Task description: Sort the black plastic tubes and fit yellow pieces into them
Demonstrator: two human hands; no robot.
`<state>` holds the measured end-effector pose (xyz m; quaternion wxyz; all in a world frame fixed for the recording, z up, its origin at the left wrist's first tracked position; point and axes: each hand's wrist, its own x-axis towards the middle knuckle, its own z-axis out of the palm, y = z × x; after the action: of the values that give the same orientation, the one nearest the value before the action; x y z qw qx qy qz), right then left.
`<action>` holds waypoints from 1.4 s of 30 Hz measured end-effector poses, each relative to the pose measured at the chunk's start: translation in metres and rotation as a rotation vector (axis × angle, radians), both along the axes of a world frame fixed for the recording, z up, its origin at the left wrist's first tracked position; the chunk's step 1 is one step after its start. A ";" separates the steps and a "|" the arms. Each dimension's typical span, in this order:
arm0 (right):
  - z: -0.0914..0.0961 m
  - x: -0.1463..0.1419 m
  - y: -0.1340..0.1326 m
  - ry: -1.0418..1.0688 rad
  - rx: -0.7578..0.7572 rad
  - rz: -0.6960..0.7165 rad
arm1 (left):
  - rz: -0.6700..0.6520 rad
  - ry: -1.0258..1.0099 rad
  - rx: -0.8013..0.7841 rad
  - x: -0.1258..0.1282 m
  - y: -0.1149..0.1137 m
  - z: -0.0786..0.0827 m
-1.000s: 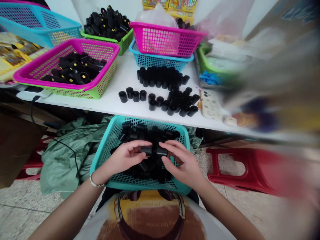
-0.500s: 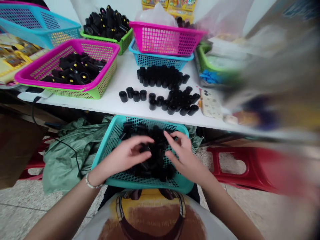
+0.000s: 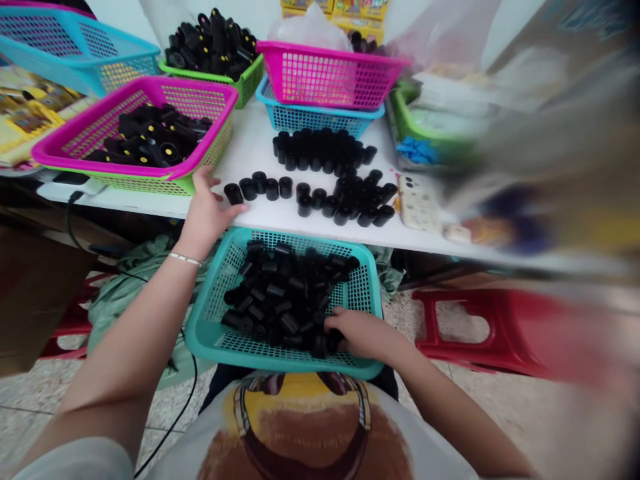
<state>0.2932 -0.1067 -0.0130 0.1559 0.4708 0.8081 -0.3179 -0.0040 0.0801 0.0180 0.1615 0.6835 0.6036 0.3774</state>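
A printed shirt (image 3: 300, 433) is nearest, with a teal basket (image 3: 280, 363) just beyond it, level with the lap. Black tubes (image 3: 280, 290) lie jumbled in the basket, mostly on their sides. The right hand (image 3: 360, 332) reaches into the near right corner of the heap, fingers bent down among the tubes; whether they pinch one cannot be told. A red stool (image 3: 500, 333) stands to the right, and a green sack (image 3: 115, 300) lies to the left, under the desk (image 3: 245, 147).

At the desk's front edge is the left hand (image 3: 205, 212), a bracelet (image 3: 186, 258) on its wrist. Its thumb and fingers are spread either side of the leftmost upright tube (image 3: 233, 194); contact is unclear. Four more upright tubes stand in a ragged line to the right of that one, followed by a looser cluster and, behind, a tightly packed block. A phone (image 3: 420, 203) lies right of the cluster.

Farther left, a pink basket (image 3: 110, 168) holds black parts with yellow dots. At the back, another pink basket (image 3: 320, 80) sits on a blue basket (image 3: 320, 120), with yellow boxes (image 3: 363, 10) behind.
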 end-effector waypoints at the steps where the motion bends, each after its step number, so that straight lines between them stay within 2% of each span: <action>1: 0.001 0.003 0.001 0.064 -0.033 -0.013 | 0.005 0.031 0.049 0.005 -0.006 0.002; 4: 0.004 0.009 0.000 0.269 -0.114 -0.078 | 0.017 0.174 0.203 0.030 -0.042 0.012; 5: 0.005 0.010 0.000 0.324 -0.128 -0.099 | -0.047 0.224 0.204 0.040 -0.058 0.015; 6: 0.005 0.011 -0.001 0.368 -0.136 -0.117 | -0.177 0.264 0.157 0.050 -0.076 0.018; 9: 0.004 0.009 -0.002 0.445 -0.146 -0.141 | -0.810 0.359 -0.198 0.078 -0.128 0.018; 10: 0.003 0.008 -0.002 0.465 -0.147 -0.147 | -0.924 0.395 -0.310 0.085 -0.143 0.015; 11: 0.002 0.007 -0.002 0.486 -0.149 -0.153 | -0.972 0.426 -0.387 0.091 -0.154 0.011; 13: -0.001 0.004 -0.004 0.523 -0.159 -0.183 | -0.955 0.463 -0.467 0.096 -0.168 0.001; 15: -0.004 0.002 -0.007 0.545 -0.188 -0.262 | -0.914 0.461 -0.479 0.096 -0.171 -0.010; 18: -0.007 0.002 -0.010 0.642 -0.287 -0.516 | -0.882 0.377 -0.451 0.089 -0.164 -0.018; 20: -0.006 0.005 -0.010 0.815 -0.318 -0.741 | -0.828 0.252 -0.427 0.084 -0.156 -0.017; 22: -0.001 0.009 -0.008 1.007 -0.234 -0.952 | -0.722 0.071 -0.423 0.078 -0.150 -0.010; 24: 0.006 0.012 -0.006 1.131 -0.051 -1.052 | -0.598 -0.119 -0.443 0.075 -0.146 -0.002; 25: 0.012 0.013 -0.005 1.156 0.046 -1.042 | -0.545 -0.197 -0.449 0.074 -0.146 0.002; 27: 0.023 0.011 -0.005 1.156 0.202 -0.918 | -0.494 -0.293 -0.440 0.073 -0.148 0.009; 29: 0.034 0.006 -0.008 1.155 0.266 -0.771 | -0.500 -0.325 -0.406 0.074 -0.153 0.013; 31: 0.041 -0.001 -0.012 1.208 0.257 -0.678 | -0.522 -0.329 -0.376 0.075 -0.159 0.016; 33: 0.044 -0.007 -0.015 1.278 0.222 -0.647 | -0.525 -0.321 -0.350 0.076 -0.164 0.017; 42: 0.039 -0.013 -0.013 1.405 0.110 -0.729 | -0.526 -0.294 -0.308 0.073 -0.162 0.021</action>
<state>0.2804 -0.1199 0.0265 -0.5281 0.4020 0.5267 -0.5311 0.0689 -0.0821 0.0385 0.4401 0.7216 0.4269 0.3215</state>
